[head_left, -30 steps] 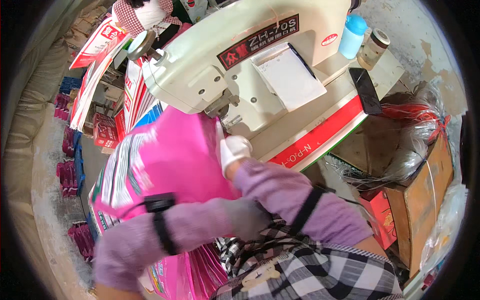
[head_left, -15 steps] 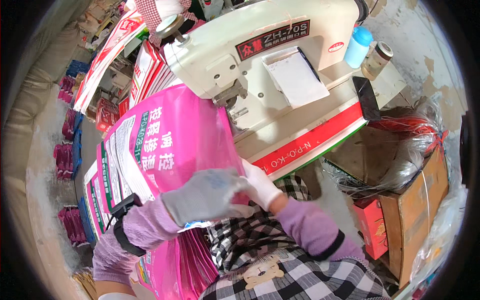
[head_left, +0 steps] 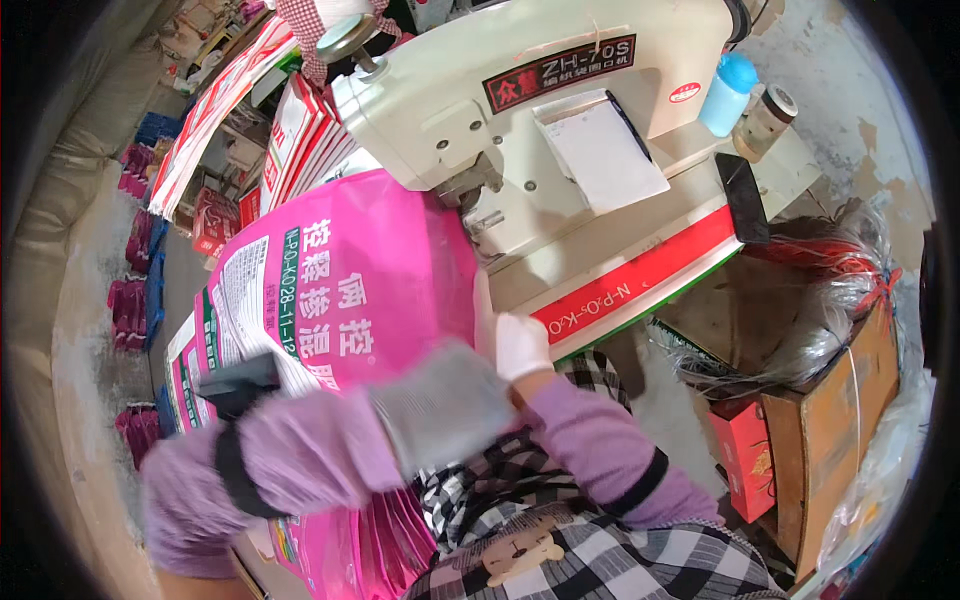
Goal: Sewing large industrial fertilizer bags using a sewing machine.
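A large pink printed woven bag lies across my lap and reaches up to the cream sewing machine. My left hand, in a grey glove, presses on the bag's lower right part. My right hand, in a white glove, grips the bag's right edge just below the machine's needle area. More pink bags hang in a stack under my left forearm.
On the machine table stand a blue bottle, a small jar, a white notepad and a black phone. A cardboard box with plastic wrapping sits to the right. Stacked printed bags lean at the upper left.
The pink bag has been pulled toward me and spread flatter. My left hand slid right along it to beside my right hand at the bag's edge.
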`<state>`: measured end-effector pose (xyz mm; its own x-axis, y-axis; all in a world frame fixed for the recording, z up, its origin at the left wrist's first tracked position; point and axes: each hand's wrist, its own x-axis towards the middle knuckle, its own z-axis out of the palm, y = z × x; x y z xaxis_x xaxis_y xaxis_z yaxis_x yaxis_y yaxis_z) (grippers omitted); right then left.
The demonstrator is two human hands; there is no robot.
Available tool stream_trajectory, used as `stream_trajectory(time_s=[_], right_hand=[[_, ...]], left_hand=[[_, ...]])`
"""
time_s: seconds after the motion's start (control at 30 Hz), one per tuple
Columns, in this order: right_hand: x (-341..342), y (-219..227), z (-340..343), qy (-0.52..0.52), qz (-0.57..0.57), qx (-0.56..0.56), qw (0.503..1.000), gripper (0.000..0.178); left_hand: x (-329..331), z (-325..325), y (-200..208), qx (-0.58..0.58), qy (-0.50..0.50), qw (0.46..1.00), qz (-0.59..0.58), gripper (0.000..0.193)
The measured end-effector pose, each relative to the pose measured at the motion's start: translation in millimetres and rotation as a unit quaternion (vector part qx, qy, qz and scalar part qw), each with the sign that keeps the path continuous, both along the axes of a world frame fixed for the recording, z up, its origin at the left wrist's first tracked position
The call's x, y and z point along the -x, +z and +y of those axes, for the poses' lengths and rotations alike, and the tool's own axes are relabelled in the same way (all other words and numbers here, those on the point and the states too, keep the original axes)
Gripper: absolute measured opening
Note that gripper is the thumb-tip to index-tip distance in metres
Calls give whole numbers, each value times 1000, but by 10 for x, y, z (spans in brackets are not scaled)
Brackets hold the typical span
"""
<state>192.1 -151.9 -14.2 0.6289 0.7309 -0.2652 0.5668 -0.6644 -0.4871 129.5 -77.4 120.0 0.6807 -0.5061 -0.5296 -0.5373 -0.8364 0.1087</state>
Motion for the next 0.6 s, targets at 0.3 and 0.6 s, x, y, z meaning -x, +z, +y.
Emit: stream_trajectory(time_s=[0.3,0.6], right_hand=[[-317,-1021,889,-61,-195,-102,974,45],[-354,-421,105,46,-95,-328,939,20]], left_hand=[[550,-343,-371,73,81,985,131,15],[1196,1980,1378,-170,366,868,-290,97]])
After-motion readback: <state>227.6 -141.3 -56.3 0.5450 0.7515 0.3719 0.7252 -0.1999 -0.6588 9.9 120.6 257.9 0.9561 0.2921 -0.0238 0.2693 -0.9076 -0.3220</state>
